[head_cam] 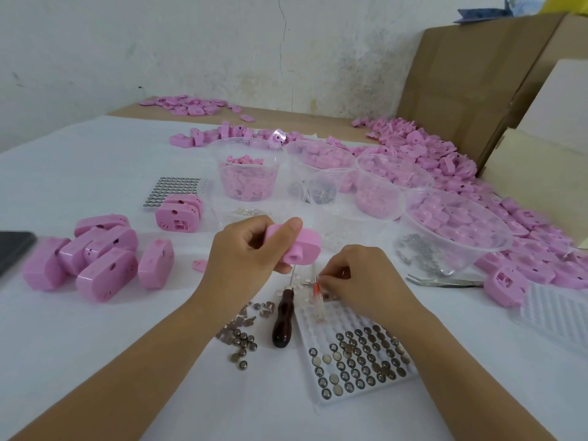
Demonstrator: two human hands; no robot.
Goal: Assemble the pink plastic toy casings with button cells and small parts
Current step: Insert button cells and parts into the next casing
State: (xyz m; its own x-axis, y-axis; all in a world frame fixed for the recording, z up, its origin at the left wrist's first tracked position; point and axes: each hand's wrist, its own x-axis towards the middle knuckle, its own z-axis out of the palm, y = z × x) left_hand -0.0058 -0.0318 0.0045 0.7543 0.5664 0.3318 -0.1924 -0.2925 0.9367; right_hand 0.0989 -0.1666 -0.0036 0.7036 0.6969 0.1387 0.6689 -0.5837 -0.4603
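Note:
My left hand (245, 249) grips a pink toy casing (299, 246) above the table, thumb across its top. My right hand (359, 278) hangs low over the table with curled fingertips pinching at small white parts (302, 283) beside a thin red-tipped tool (318, 294); what it holds is too small to tell. A white tray of button cells (359, 361) lies under my right wrist. Loose button cells (243, 345) and small metal contacts (241, 319) lie to the left of a dark-handled screwdriver (281, 316).
Assembled pink casings (92, 259) are heaped at the left beside a dark phone (12, 249). Clear tubs (248, 173) and a clear bowl (451, 230) hold pink parts and screws. Tweezers (445, 281) lie at the right. Casing halves (445, 160) pile against cardboard boxes (471, 74).

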